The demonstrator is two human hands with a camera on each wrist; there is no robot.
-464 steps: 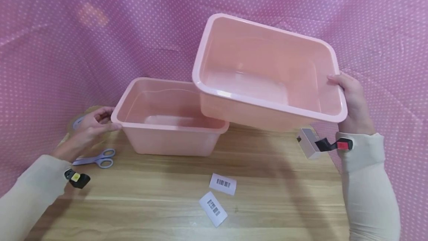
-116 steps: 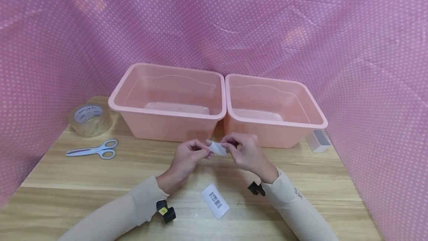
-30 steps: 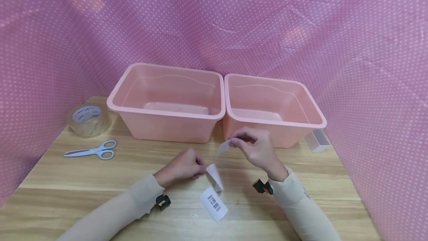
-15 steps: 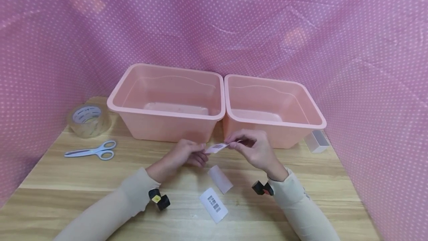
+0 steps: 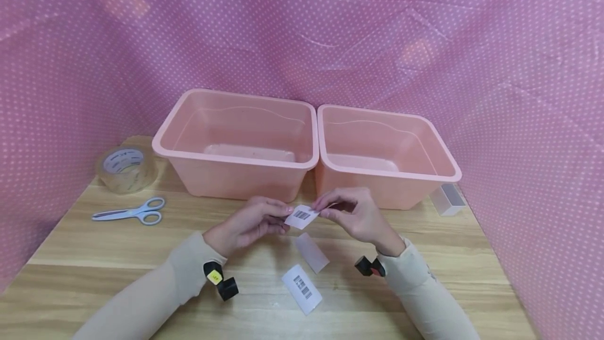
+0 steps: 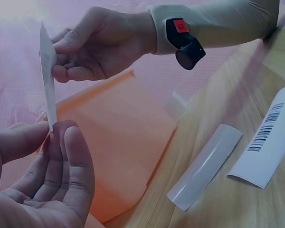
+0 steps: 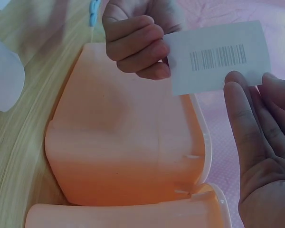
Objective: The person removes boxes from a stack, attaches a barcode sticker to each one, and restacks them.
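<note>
Both hands hold one white barcode label in front of the pink bins. The left hand pinches its left end between thumb and fingers; the right hand pinches the opposite end. In the right wrist view the barcode side of the label faces the camera, and the left wrist view shows the label nearly edge-on. Below the hands lie a curled blank strip and a second barcode label, flat on the wooden table.
Two pink bins, the left one and the right one, stand side by side at the back. Clear tape and blue scissors lie at the left. A small white box stands beside the right bin.
The blank strip has left the left hand and lies on the table. The left hand has moved up to the label in the right hand and grips its other end; the barcode now faces upward.
</note>
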